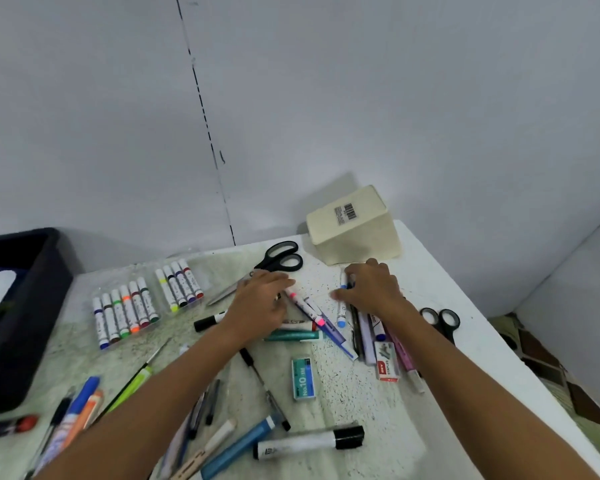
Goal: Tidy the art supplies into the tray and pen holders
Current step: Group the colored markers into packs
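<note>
Pens and markers lie scattered over a white speckled table. My left hand rests palm down on a heap of pens, fingers fairly straight, touching a pink highlighter. My right hand curls its thumb and fingers round a blue-capped marker on top of several pens. A cream pen holder lies tipped over at the back, its barcode label facing up. The black tray stands at the left edge.
Black scissors lie behind my left hand and a smaller pair near the right edge. Two clear packs of colour markers sit at the left. Staple boxes and a black-capped marker lie nearer me.
</note>
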`<control>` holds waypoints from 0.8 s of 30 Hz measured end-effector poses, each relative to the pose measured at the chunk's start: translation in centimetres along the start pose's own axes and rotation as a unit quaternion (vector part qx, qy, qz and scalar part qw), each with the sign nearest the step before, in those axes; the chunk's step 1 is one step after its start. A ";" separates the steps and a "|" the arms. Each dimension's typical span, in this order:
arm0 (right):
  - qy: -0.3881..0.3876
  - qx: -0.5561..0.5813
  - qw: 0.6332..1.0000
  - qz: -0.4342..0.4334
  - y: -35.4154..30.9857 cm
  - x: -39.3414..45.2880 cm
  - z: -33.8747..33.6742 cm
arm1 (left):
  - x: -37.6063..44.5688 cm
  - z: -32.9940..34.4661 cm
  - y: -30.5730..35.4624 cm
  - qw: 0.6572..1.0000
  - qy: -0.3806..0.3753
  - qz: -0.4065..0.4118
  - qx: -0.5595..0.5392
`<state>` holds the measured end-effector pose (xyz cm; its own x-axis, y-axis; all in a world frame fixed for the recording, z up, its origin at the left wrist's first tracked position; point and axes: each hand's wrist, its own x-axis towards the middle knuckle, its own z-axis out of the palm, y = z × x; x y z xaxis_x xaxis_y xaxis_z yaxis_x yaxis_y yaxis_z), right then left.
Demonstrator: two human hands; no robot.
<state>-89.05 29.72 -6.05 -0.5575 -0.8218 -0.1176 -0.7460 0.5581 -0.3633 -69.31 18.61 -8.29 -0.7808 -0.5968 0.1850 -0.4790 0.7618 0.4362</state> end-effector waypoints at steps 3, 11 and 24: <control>0.002 0.030 0.999 -0.013 0.0 0.0 0.2 | 0.7 0.2 -0.3 0.996 -0.007 -0.082 0.038; -0.001 0.090 0.994 -0.060 0.1 -0.2 0.1 | 1.2 1.2 -1.0 0.990 -0.059 -0.107 0.073; -0.033 0.143 0.986 -0.076 -0.9 0.2 0.2 | 2.6 -1.5 -1.5 0.995 -0.058 -0.068 -0.040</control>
<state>-88.39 29.03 -5.95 -0.4148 -0.9046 -0.0982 -0.6814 0.3803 -0.6254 -69.99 15.56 -7.17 -0.7544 -0.6562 0.0175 -0.5535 0.6502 0.5205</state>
